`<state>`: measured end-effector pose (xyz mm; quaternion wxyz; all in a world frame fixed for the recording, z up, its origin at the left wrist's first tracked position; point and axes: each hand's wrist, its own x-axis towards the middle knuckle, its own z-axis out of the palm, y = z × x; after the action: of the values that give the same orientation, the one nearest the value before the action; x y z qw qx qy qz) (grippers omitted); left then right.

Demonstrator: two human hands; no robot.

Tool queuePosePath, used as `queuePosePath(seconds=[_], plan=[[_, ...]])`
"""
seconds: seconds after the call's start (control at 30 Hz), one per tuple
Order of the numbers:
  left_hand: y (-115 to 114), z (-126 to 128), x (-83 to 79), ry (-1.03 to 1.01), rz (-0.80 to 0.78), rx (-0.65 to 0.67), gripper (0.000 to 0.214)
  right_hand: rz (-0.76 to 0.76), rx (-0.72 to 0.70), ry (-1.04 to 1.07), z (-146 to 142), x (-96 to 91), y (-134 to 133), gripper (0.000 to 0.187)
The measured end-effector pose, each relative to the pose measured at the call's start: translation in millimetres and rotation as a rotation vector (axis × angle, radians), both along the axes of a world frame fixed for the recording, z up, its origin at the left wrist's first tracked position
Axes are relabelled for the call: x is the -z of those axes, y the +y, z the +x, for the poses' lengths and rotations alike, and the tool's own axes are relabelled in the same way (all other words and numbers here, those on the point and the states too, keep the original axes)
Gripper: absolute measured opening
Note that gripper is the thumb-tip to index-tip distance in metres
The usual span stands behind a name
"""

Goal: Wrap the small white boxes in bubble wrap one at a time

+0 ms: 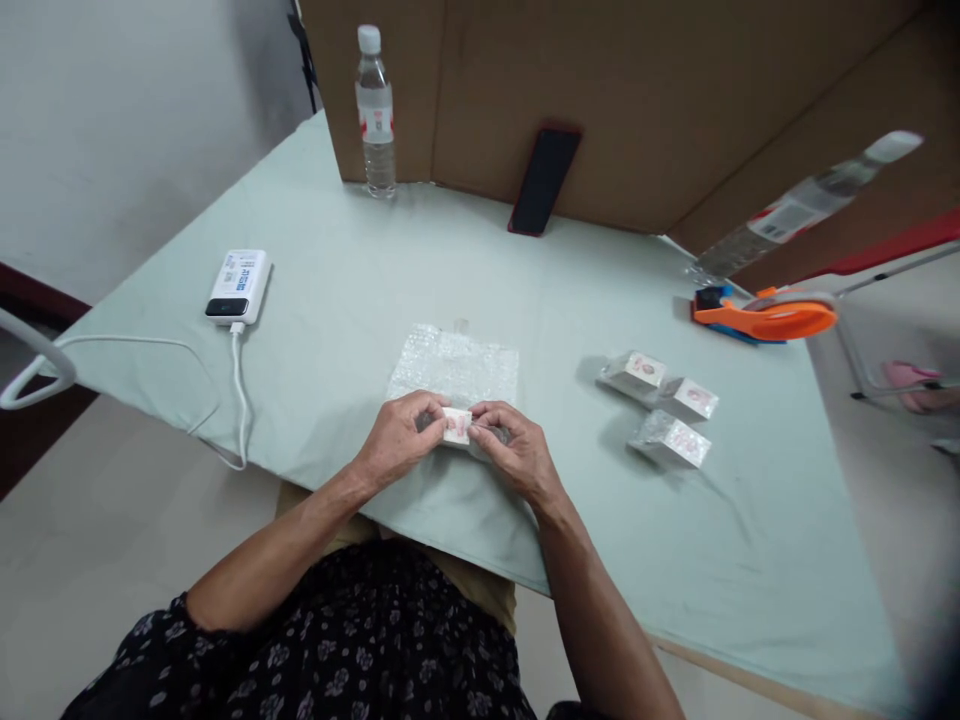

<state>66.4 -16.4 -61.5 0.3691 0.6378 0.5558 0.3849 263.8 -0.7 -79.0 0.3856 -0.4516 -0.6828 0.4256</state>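
Observation:
Between my two hands is a small white box (457, 426) with a reddish print on the face turned up. My left hand (405, 432) pinches its left end with thumb and fingers. At the opposite end my right hand (514, 442) grips it the same way. A sheet of bubble wrap (456, 365) lies flat on the table just beyond the box, its near edge hidden by my hands. To the right stand several similar small boxes, such as a bubble-wrapped box (671, 440), grouped close together.
A tape dispenser (765, 315) with an orange body sits at the right edge, near a tilted water bottle (802, 215). Another bottle (376, 115) stands upright at the back. A phone (545, 180) leans on the cardboard (622, 90). At left lies a cabled power bank (238, 287).

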Motion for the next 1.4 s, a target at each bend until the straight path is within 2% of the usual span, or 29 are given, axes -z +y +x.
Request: queuePosePath(seconds=[0.27,0.47,0.53,0.63,0.67,0.7,0.77,0.83,0.87,1.07,1.2,1.4], plan=[[-13,-4,-0.5,-0.071,-0.044,0.017,0.010,-0.049,0.028,0.006,-6,-0.1,-16,0.016],[-6,-10,2.6,-0.076,-0.132,0.052,0.007,-0.088,0.018,-0.061,-1,3.9,-15,0.018],[-2,-12,2.8,-0.067,-0.161,0.086,0.007,-0.016,0.078,-0.156,5,-0.8,-19,0.017],[2,-14,1.9,-0.050,-0.173,0.125,0.007,0.277,0.290,-0.373,8,-17.9,-33,0.014],[3,-13,1.5,-0.041,-0.174,0.132,0.008,0.383,0.314,-0.436,6,-24.6,-40,0.012],[4,-13,1.0,-0.029,-0.172,0.136,0.008,0.468,0.286,-0.485,2,-30.6,-45,0.011],[4,-12,0.2,0.000,-0.165,0.143,0.009,0.555,0.106,-0.562,-9,-37.5,-54,0.015],[4,-13,-0.8,0.028,-0.142,0.141,0.009,0.570,-0.059,-0.637,-22,-36.4,-56,0.021],[3,-16,-1.4,0.035,-0.129,0.131,0.010,0.566,-0.096,-0.675,-27,-33.6,-56,0.023],[-11,-45,-4.6,0.111,-0.143,-0.002,0.041,0.553,-0.099,-0.813,-37,-22.3,-52,0.025],[-14,-49,-1.0,0.285,-0.203,-0.062,0.029,0.583,-0.086,-0.892,-41,-23.9,-50,0.026],[-16,-46,0.9,0.578,-0.177,-0.225,0.040,0.634,-0.084,-0.921,-46,-19.2,-44,0.017]])
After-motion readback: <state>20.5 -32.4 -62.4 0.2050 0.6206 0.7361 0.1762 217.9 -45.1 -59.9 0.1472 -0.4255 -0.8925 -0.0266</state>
